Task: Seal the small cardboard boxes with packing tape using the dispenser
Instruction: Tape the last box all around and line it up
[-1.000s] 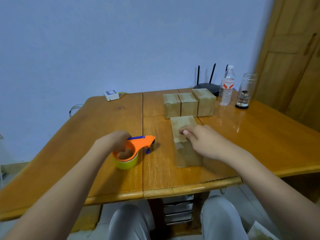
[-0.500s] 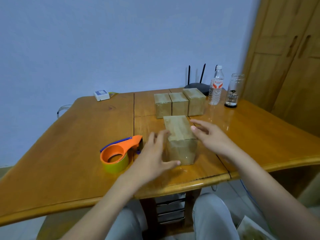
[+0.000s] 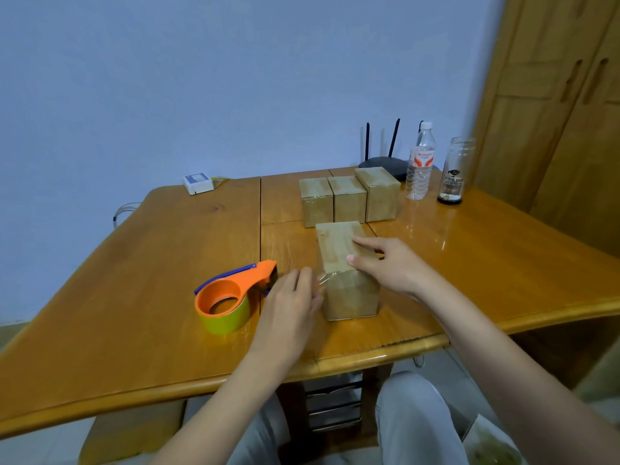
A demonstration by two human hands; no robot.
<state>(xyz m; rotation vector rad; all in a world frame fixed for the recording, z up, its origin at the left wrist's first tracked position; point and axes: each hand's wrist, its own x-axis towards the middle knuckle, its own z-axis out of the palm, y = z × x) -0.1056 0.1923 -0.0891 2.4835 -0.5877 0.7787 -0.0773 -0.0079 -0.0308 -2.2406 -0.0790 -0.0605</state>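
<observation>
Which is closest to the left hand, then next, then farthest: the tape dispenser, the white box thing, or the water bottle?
From the left hand:
1. Tape dispenser, just to its left.
2. White box, at the far left edge.
3. Water bottle, far right by the wall.

Red print on the water bottle (image 3: 420, 162) label near the table's (image 3: 134, 297) far edge, too small to read; nothing else legible.
</observation>
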